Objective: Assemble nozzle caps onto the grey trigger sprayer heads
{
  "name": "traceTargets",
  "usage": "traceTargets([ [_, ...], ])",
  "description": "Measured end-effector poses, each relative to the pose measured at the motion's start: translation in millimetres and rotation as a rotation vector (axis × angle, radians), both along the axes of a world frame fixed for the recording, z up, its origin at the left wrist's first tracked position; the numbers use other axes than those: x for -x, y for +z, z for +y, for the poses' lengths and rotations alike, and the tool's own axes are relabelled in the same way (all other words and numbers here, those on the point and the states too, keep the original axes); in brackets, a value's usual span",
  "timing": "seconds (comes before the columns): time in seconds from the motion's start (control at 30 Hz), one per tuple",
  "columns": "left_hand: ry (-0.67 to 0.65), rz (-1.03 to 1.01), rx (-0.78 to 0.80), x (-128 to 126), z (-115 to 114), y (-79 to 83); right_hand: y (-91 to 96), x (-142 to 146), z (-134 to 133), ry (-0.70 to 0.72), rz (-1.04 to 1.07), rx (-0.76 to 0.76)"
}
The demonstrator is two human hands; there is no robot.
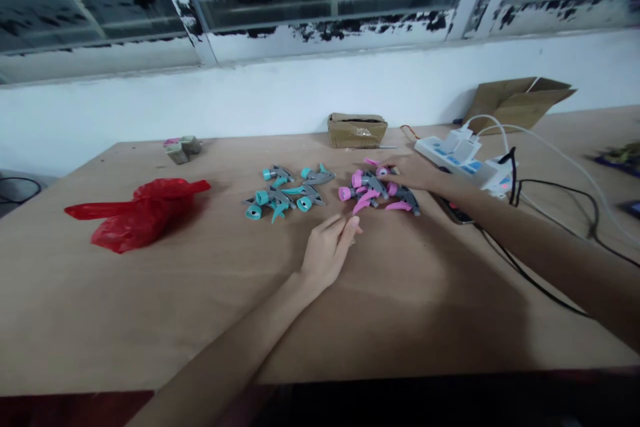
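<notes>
Two small heaps of grey spray-trigger heads lie mid-table: a teal-capped heap (285, 192) on the left and a pink-capped heap (375, 190) on the right. My left hand (330, 247) rests on the wooden table (200, 293) just in front of the pink heap, fingers stretched out and together, holding nothing. My right hand (413, 171) reaches across to the far right side of the pink heap, with its fingers laid on the pink pieces; whether it grips one is unclear.
A crumpled red plastic bag (137, 213) lies at the left. A small taped cardboard box (357, 129) sits by the wall, a white power strip (465, 157) with cables at the right, an open cardboard box (517, 101) behind it, and a phone (453, 209) under my right forearm.
</notes>
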State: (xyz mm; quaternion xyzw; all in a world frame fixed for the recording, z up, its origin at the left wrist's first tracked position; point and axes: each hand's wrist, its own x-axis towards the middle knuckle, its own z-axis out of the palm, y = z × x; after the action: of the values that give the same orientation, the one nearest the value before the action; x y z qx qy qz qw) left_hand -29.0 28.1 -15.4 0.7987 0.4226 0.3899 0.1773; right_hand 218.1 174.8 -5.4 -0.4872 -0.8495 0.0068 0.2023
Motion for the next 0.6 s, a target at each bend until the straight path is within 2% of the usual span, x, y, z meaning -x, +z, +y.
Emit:
traceTargets([
  [0.17, -0.055, 0.098, -0.082, -4, -13, 0.0, -6.2, -7, -15, -0.03, 0.066, -0.063],
  [0.27, -0.057, 0.184, -0.152, 12, -17, 3.2, -1.8, -16, -33, -0.054, 0.12, -0.129],
  [0.33, -0.001, 0.226, -0.198, 35, -13, 7.2, 1.9, -21, -50, -0.06, 0.151, -0.168],
  [0.5, 0.346, 0.236, -0.267, 112, 20, 19.0, -0.1, -15, -99, -0.01, 0.191, -0.217],
  [0.6, 0.382, 0.31, -0.251, 141, 46, 22.7, -6.3, 1, -126, 0.047, 0.157, -0.213],
])
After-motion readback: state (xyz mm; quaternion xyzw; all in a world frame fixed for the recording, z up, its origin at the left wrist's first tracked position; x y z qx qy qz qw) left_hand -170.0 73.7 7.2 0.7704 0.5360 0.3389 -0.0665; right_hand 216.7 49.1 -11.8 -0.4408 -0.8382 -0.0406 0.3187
